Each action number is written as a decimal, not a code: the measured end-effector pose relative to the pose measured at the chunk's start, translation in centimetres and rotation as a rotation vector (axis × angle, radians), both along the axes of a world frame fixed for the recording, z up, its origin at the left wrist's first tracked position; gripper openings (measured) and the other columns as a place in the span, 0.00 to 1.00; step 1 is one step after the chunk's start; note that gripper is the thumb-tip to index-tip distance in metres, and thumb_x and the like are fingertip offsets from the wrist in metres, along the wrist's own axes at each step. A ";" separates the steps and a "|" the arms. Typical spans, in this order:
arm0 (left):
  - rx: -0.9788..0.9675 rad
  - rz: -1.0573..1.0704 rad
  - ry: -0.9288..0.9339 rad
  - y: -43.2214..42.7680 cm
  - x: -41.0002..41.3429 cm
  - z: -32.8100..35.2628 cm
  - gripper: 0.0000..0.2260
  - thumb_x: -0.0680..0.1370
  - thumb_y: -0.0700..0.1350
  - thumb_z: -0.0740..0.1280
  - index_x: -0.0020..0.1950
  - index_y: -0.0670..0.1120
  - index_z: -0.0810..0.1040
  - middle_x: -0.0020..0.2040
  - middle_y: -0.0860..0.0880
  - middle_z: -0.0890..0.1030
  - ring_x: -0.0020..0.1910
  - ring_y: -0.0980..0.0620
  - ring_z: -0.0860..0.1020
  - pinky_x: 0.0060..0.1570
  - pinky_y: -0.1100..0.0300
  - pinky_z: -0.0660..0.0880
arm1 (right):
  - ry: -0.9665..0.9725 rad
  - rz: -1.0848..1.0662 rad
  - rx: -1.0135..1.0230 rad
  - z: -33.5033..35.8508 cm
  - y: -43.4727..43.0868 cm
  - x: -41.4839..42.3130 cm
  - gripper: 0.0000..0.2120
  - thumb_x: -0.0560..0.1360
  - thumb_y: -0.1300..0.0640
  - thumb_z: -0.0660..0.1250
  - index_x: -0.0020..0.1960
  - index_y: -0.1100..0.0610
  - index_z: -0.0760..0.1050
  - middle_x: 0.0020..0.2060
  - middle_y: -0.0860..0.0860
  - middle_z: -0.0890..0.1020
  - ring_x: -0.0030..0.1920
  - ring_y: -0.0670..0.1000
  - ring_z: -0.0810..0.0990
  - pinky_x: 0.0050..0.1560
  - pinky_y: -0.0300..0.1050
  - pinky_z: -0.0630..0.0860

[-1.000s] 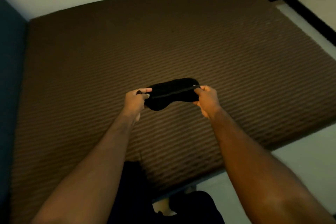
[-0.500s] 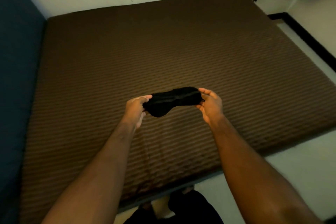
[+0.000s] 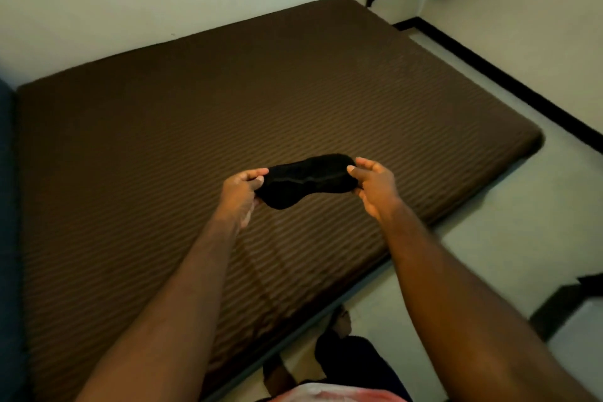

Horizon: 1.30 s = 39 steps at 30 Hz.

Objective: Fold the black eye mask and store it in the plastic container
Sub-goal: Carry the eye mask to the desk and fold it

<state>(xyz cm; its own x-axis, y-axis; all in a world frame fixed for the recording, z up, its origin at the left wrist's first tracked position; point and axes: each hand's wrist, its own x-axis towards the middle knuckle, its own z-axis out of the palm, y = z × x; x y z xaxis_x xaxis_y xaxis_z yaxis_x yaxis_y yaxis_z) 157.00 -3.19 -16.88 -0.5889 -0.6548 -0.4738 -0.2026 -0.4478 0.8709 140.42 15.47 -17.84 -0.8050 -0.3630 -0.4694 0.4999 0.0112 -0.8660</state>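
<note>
The black eye mask [image 3: 308, 180] is held stretched flat above the brown mattress [image 3: 163, 147]; each end is pinched by the left hand [image 3: 239, 194] and right hand [image 3: 373, 184], seemingly ready for folding.

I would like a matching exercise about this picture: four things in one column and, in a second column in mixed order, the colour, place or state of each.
Column one:
1. eye mask
2. left hand
3. right hand
4. mattress

Column two:
A. pinches the right end of the mask
B. brown and ribbed, lies under both hands
C. black, held in the air between two hands
D. pinches the left end of the mask

Pairs: 1-C, 2-D, 3-A, 4-B
</note>
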 end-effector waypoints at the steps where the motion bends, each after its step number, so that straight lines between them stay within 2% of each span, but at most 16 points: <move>1: -0.001 -0.018 0.004 0.7 0.0 0.1 0.09 0.79 0.34 0.62 0.48 0.44 0.80 0.56 0.44 0.78 0.57 0.47 0.76 0.55 0.51 0.76 | -0.012 -0.012 -0.004 0.2 1.0 0.4 0.17 0.76 0.65 0.69 0.64 0.62 0.74 0.55 0.57 0.81 0.55 0.53 0.81 0.53 0.48 0.80; 5: -0.040 -0.121 0.013 3.9 -0.9 0.3 0.05 0.75 0.35 0.68 0.46 0.44 0.81 0.52 0.44 0.81 0.53 0.49 0.78 0.43 0.60 0.75 | -0.035 -0.099 0.005 0.5 5.3 1.1 0.14 0.75 0.66 0.69 0.61 0.64 0.76 0.52 0.58 0.83 0.53 0.54 0.82 0.48 0.45 0.80; 9: -0.107 -0.219 0.003 6.6 -3.1 1.1 0.07 0.77 0.33 0.66 0.48 0.44 0.80 0.51 0.45 0.80 0.52 0.49 0.78 0.44 0.59 0.75 | -0.032 -0.182 -0.001 1.2 9.4 0.0 0.12 0.75 0.66 0.70 0.57 0.64 0.77 0.52 0.59 0.82 0.53 0.55 0.82 0.43 0.43 0.79; 12: -0.180 -0.236 -0.003 9.0 -5.2 2.1 0.08 0.79 0.33 0.63 0.51 0.43 0.79 0.53 0.45 0.79 0.51 0.50 0.77 0.45 0.58 0.75 | -0.011 -0.189 -0.002 1.6 12.3 -1.5 0.11 0.74 0.66 0.70 0.57 0.64 0.77 0.51 0.59 0.83 0.53 0.56 0.82 0.45 0.45 0.80; 15: -0.227 -0.249 -0.040 11.3 -8.0 2.0 0.11 0.80 0.33 0.58 0.54 0.43 0.77 0.55 0.43 0.78 0.46 0.51 0.77 0.35 0.62 0.75 | -0.005 -0.204 0.028 1.4 15.6 -3.7 0.08 0.73 0.64 0.72 0.52 0.62 0.78 0.50 0.59 0.83 0.53 0.57 0.82 0.52 0.49 0.79; 18: -0.234 -0.309 -0.051 14.5 -12.2 2.4 0.11 0.82 0.35 0.56 0.57 0.45 0.75 0.59 0.42 0.77 0.51 0.47 0.78 0.38 0.58 0.76 | 0.001 -0.245 0.013 1.7 19.9 -6.9 0.07 0.73 0.64 0.72 0.50 0.60 0.78 0.50 0.59 0.84 0.54 0.57 0.82 0.57 0.53 0.79; 20: -0.209 -0.321 -0.037 17.7 -15.2 2.7 0.11 0.82 0.36 0.55 0.58 0.45 0.74 0.58 0.42 0.76 0.50 0.47 0.78 0.39 0.57 0.76 | -0.008 -0.285 -0.023 1.6 23.1 -8.8 0.06 0.74 0.63 0.72 0.50 0.60 0.77 0.51 0.59 0.83 0.54 0.57 0.82 0.54 0.52 0.80; 22: -0.160 -0.330 -0.016 20.9 -17.7 2.6 0.10 0.83 0.37 0.54 0.57 0.45 0.73 0.60 0.42 0.76 0.53 0.45 0.78 0.47 0.51 0.78 | -0.032 -0.317 -0.082 1.2 25.9 -10.3 0.07 0.75 0.62 0.71 0.51 0.61 0.76 0.52 0.60 0.83 0.54 0.57 0.82 0.50 0.52 0.80; 23: -0.140 -0.332 -0.010 22.0 -18.7 2.5 0.10 0.83 0.37 0.54 0.57 0.45 0.73 0.61 0.41 0.75 0.56 0.43 0.78 0.52 0.49 0.78 | -0.042 -0.330 -0.111 1.0 26.8 -10.9 0.09 0.76 0.61 0.70 0.54 0.62 0.76 0.53 0.60 0.82 0.55 0.58 0.82 0.51 0.54 0.80; 25: -0.109 -0.349 -0.013 24.5 -20.9 2.4 0.10 0.83 0.37 0.54 0.57 0.45 0.73 0.61 0.40 0.76 0.56 0.43 0.78 0.55 0.47 0.77 | -0.057 -0.367 -0.142 0.7 29.1 -12.0 0.14 0.77 0.60 0.69 0.61 0.64 0.74 0.56 0.61 0.81 0.57 0.59 0.81 0.56 0.58 0.79; 30: -0.028 -0.420 -0.004 29.8 -25.5 2.5 0.10 0.83 0.40 0.54 0.56 0.45 0.74 0.60 0.41 0.77 0.53 0.45 0.79 0.55 0.47 0.77 | -0.057 -0.465 -0.137 0.9 33.9 -15.4 0.17 0.79 0.60 0.66 0.65 0.66 0.71 0.58 0.62 0.80 0.57 0.59 0.81 0.52 0.56 0.80; 34: 0.098 -0.432 -0.004 31.4 -28.9 1.9 0.10 0.84 0.41 0.53 0.58 0.42 0.73 0.58 0.40 0.77 0.51 0.44 0.79 0.46 0.50 0.78 | -0.035 -0.556 -0.141 0.8 35.8 -18.1 0.19 0.79 0.60 0.66 0.67 0.66 0.70 0.59 0.62 0.80 0.56 0.59 0.81 0.48 0.53 0.81; 37: 0.188 -0.451 -0.005 32.8 -32.3 1.4 0.11 0.84 0.39 0.53 0.62 0.41 0.71 0.53 0.42 0.78 0.48 0.45 0.79 0.43 0.51 0.77 | -0.030 -0.605 -0.123 0.6 37.2 -20.7 0.19 0.79 0.59 0.66 0.67 0.66 0.70 0.60 0.61 0.80 0.57 0.59 0.81 0.52 0.54 0.80; 39: 0.190 -0.501 -0.002 33.8 -34.9 1.0 0.10 0.83 0.37 0.55 0.60 0.41 0.72 0.51 0.42 0.79 0.47 0.45 0.79 0.43 0.51 0.77 | -0.014 -0.615 -0.104 0.5 38.2 -22.9 0.15 0.80 0.59 0.65 0.64 0.66 0.73 0.58 0.60 0.81 0.56 0.58 0.81 0.54 0.55 0.80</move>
<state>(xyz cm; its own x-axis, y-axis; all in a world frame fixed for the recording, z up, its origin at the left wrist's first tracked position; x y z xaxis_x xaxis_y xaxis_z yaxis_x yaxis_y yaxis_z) 122.12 30.63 -15.90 -0.8065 -0.1959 -0.5579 -0.4335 -0.4457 0.7832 117.51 53.68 -17.33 -0.8751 0.1203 -0.4688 0.3997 -0.3666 -0.8402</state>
